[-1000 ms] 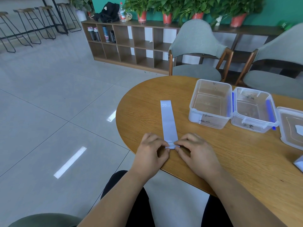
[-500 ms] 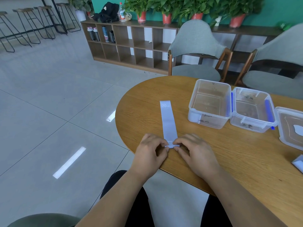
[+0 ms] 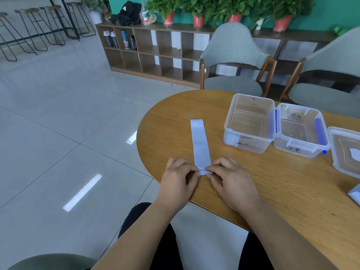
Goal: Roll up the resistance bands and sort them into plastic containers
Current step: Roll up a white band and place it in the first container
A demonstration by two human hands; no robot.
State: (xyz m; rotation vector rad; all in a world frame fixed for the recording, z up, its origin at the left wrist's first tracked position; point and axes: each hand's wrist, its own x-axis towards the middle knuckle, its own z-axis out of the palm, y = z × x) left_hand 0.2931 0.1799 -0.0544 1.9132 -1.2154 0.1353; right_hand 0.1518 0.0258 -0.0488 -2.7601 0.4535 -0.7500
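Note:
A pale lilac resistance band [image 3: 200, 145] marked "20 LB" lies flat on the round wooden table [image 3: 263, 191], running away from me. Its near end is curled into a small roll. My left hand [image 3: 180, 181] pinches the left side of that roll and my right hand [image 3: 230, 178] pinches the right side. Two clear plastic containers stand open and empty at the right: one without clips [image 3: 251, 106], one with blue clips [image 3: 319, 121].
A clear lid [image 3: 346, 151] lies at the far right edge, and a pale band's corner [image 3: 354, 194] shows below it. Two grey chairs [image 3: 233, 55] stand behind the table. A shelf with plants lines the back wall. Grey tiled floor lies to the left.
The rolled end of the band has crept slightly forward under my fingers. The flat part looks a little shorter. Containers have not moved.

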